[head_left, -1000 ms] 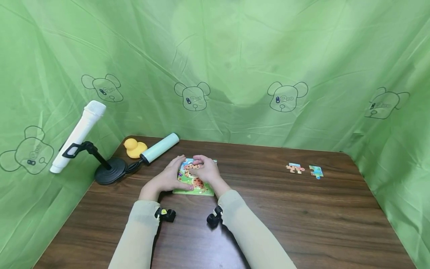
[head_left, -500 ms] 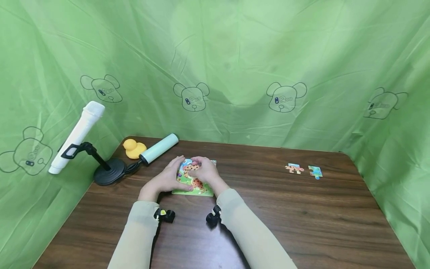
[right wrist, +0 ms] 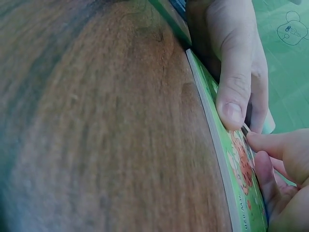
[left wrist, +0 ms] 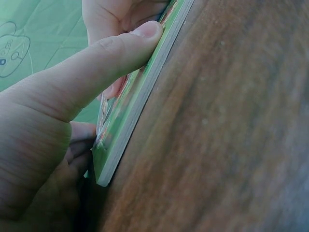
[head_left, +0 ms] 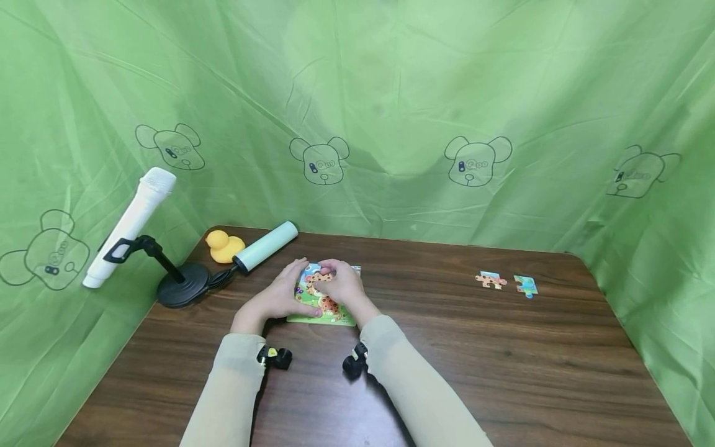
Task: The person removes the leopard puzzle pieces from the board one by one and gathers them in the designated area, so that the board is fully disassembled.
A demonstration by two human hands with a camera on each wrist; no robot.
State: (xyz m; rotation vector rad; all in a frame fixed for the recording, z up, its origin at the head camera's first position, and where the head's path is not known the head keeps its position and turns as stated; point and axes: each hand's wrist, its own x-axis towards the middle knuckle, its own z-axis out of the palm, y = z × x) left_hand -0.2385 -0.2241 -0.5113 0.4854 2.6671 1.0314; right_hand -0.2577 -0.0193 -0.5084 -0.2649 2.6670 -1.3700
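Wood-grained tabletop (head_left: 503, 360) beneath flat rectangular puzzle board (head_left: 328, 307)

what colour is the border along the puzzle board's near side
Green, on the puzzle board; clearest in the right wrist view.

Dark brown wood-grain table (head_left: 491, 360) under the grip — creased green cloth (head_left: 391, 81) hangs beyond it and also to left and right. Animal-head outlines (head_left: 478, 164) run across the cloth. Pale glare on the table nearer than the grip — soft shadows low on the cloth behind.
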